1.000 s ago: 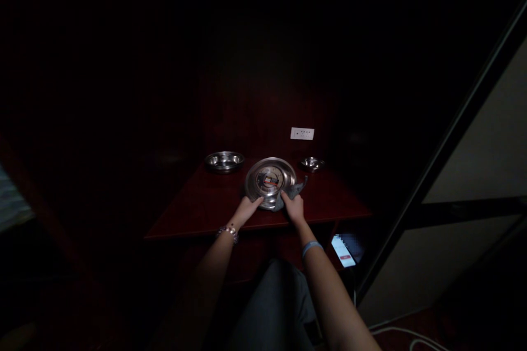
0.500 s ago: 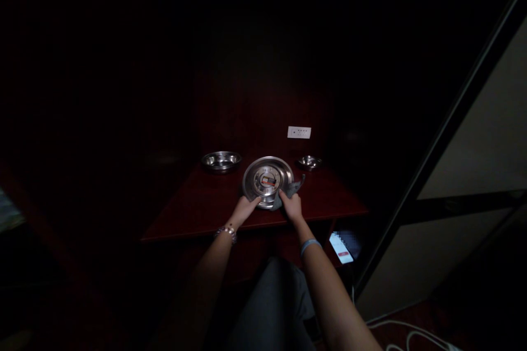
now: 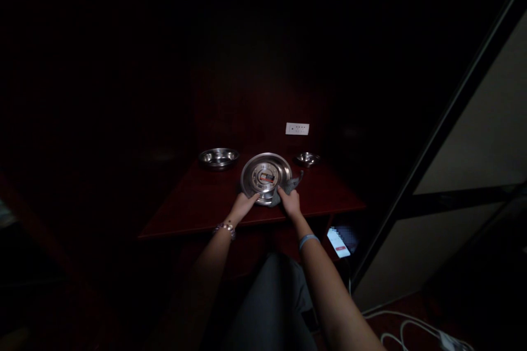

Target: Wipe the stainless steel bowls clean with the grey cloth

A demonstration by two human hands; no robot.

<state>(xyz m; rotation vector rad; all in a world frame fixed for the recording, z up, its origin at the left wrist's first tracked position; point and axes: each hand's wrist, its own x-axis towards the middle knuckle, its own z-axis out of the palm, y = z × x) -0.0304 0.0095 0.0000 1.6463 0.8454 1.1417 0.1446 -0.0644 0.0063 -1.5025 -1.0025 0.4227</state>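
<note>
A round stainless steel plate (image 3: 252, 171) with a dark and red label at its centre is tilted up toward me above the dark red desk. My left hand (image 3: 244, 207) grips its lower left rim, thumb on the inner face. At the lower right, my right hand (image 3: 290, 203) is closed on a grey cloth (image 3: 293, 182), pressing it against the plate's rim with the thumb. The fingers under the plate are hidden.
On the desk (image 3: 185, 205), a larger steel bowl (image 3: 219, 159) stands at the back left and a small one (image 3: 307, 159) at the back right. A wall socket (image 3: 297, 129) is behind. A lit phone (image 3: 339, 243) sits below the desk's right side; white cables (image 3: 405, 318) lie on the floor.
The whole scene has shifted slightly up and left in view. Both hands keep the same hold on the plate and the cloth.
</note>
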